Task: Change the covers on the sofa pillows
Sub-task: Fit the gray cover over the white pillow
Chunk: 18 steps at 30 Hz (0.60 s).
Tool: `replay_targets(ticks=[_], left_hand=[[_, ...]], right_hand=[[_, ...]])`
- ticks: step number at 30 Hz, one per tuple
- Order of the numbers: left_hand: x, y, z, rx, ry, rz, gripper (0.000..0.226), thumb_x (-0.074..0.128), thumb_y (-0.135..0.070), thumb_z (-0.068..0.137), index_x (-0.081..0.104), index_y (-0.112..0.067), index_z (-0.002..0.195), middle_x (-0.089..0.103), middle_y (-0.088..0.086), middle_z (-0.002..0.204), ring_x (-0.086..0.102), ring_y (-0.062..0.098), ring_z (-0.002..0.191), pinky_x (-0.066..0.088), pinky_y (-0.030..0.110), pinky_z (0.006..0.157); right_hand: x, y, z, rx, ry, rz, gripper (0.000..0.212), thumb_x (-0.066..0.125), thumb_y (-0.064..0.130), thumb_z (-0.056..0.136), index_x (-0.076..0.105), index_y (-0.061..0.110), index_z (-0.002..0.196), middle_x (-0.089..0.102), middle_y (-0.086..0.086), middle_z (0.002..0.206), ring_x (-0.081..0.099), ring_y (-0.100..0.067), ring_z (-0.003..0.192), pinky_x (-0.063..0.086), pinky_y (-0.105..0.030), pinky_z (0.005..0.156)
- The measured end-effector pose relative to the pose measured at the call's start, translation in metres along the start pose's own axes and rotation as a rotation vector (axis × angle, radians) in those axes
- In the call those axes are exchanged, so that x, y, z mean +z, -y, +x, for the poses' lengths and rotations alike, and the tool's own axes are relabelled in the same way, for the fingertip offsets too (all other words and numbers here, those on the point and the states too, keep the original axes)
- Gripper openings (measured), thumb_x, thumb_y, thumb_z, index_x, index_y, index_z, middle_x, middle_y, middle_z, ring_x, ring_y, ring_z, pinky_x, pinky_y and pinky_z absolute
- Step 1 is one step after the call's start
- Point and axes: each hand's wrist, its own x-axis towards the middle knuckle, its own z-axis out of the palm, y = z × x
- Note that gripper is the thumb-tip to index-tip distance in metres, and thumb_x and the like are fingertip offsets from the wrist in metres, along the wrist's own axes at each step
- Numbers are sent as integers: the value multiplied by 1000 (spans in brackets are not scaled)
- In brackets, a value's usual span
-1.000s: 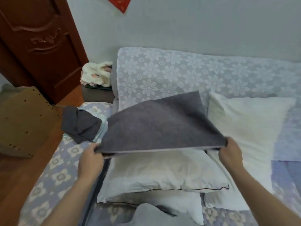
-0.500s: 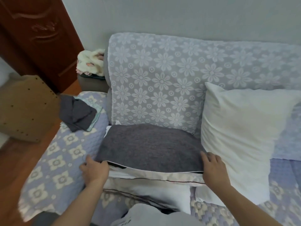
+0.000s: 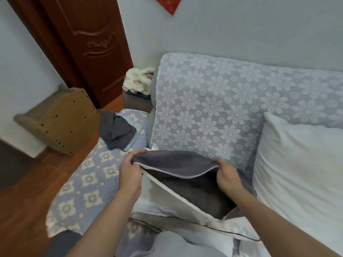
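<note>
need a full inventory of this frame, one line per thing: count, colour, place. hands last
grey cover: 1, dark grey with pale edge, on the sofa seat, mouth held open
bare pillow: 1, white, leaning on the sofa back at right
pillow under the cover: 1, white, on the seat, partly hidden
folded cloths: 1 pile, dark grey over pale green, on the sofa arm
sofa: 1, grey-lilac floral throw on back, lilac quilted seat
plush item: 1, cream and pink, beside the sofa back
door: 1, dark red-brown wood, upper left
wooden stand: 1, tan, on the floor at left
red paper: 1, on the wall, top
left hand: grips the cover's left edge
right hand: grips the cover's right edge
</note>
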Motion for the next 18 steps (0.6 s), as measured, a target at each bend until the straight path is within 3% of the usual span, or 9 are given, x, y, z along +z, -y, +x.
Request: replay_targets(ticks=[3,6,8,10,12,13,14,16,18], left_hand=[[7,-28,7,25,32,-25,50,44,7,91,75,-32,90,70,16,110,65,43,105,54,61,92],[21,-69,4,60,98,-94,38,49,-4,99,74,-30,89,70,20,105,68,40,95,56,55,85],[33,-97,9,151,158,-88,28,53,-8,100,73,-27,97,71,15,107,69,36,100,56,54,89],[39,-129,5,239,303,12,22,65,-12,96,69,-26,111,73,6,110,70,25,104,57,47,93],[40,-149,4,327,385,278,46,78,-11,85,62,-29,124,70,-3,116,69,16,103,57,37,89],[43,-160,-1,404,348,416,52,78,-9,84,60,-29,128,68,-5,118,66,13,104,55,31,87],[47,-173,-8,490,268,479,49,74,-8,86,59,-27,129,65,-6,118,63,12,105,51,26,83],[57,-194,-27,587,153,416,38,62,-8,92,61,-27,125,63,-7,117,60,12,103,45,19,73],[79,-213,-52,635,230,383,37,54,-10,94,61,-31,123,64,-8,112,61,9,91,41,18,63]], right_hand=[[-60,43,37,184,-296,175,45,37,-10,84,66,14,108,69,-12,110,62,-30,107,40,-30,90],[-124,88,58,63,-405,186,45,38,-10,80,65,11,108,69,-11,108,60,-27,106,39,-27,90],[-163,115,64,14,-473,205,46,37,-8,78,65,13,107,66,-2,105,57,-20,104,38,-24,88],[-202,134,56,7,-507,182,42,36,-5,82,65,15,104,63,1,104,54,-18,101,36,-24,84],[-227,130,45,52,-379,-13,25,41,5,90,61,16,100,63,-5,105,55,-24,100,35,-29,79],[-237,124,32,90,-250,-152,16,49,15,92,59,17,103,65,-9,110,56,-28,102,36,-32,79],[-241,119,18,123,-107,-270,28,59,31,88,58,19,114,63,-11,120,57,-30,109,39,-33,83],[-215,117,-9,70,66,-349,95,66,66,64,38,28,147,47,-10,144,46,-29,130,41,-38,104],[-165,130,-28,-46,97,-183,123,65,73,53,17,32,158,38,-4,151,37,-25,139,33,-38,115]])
